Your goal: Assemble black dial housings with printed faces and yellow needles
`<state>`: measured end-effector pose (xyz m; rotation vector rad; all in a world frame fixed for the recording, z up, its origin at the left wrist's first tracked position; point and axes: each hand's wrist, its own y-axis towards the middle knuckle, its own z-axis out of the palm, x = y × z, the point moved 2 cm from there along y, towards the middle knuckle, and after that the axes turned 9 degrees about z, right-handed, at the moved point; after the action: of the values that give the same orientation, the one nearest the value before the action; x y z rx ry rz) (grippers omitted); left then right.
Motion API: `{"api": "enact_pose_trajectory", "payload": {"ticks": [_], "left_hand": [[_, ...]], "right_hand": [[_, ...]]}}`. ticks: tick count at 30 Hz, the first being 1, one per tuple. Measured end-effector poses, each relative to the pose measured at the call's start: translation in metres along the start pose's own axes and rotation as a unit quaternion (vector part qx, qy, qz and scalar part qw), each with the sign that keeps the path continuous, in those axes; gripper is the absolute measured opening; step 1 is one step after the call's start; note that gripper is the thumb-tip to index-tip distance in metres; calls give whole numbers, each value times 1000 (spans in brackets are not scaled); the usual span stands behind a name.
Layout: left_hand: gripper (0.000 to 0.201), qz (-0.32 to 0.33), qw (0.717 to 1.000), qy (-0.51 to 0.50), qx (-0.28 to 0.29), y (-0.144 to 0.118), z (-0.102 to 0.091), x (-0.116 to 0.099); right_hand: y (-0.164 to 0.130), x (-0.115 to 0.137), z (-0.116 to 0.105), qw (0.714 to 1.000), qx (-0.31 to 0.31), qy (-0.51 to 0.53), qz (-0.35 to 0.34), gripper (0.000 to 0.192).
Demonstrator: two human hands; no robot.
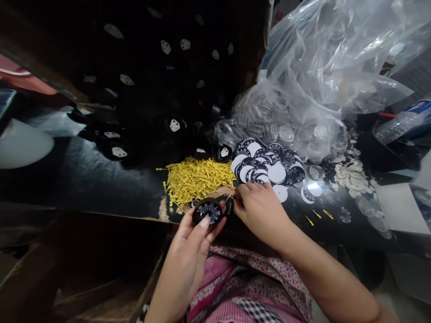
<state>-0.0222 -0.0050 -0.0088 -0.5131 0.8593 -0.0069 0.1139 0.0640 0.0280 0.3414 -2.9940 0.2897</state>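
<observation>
One black dial, its white numerals too small to read, sits grasped in the left hand beside yellow pointers; whether the right hand grips anything, I cannot tell.

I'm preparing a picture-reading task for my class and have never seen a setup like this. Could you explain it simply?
There is no machine here, just a person's two bare hands. The single picture comes from a camera worn on the head, looking forward and down. The left hand holds a round black piece with a numbered dial. The right hand is beside it, fingertips bent; whether it grips anything is unclear. On the dark table lie a heap of yellow pointers, black and white discs and, farther back, clear round pieces by a plastic bag.
</observation>
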Motion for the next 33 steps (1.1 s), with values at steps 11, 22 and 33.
{"api": "enact_pose_trajectory", "payload": {"ticks": [11, 22, 33], "left_hand": [[29, 20, 999, -26, 27, 2, 13, 0], [41, 89, 983, 129, 97, 9, 10, 18], [29, 133, 960, 217, 120, 0, 16, 3]], "right_hand": [[-26, -8, 4, 965, -100, 242, -20, 16], [-34, -1, -9, 943, -71, 324, -30, 11], [-39, -4, -14, 932, -41, 359, -14, 10]]}}
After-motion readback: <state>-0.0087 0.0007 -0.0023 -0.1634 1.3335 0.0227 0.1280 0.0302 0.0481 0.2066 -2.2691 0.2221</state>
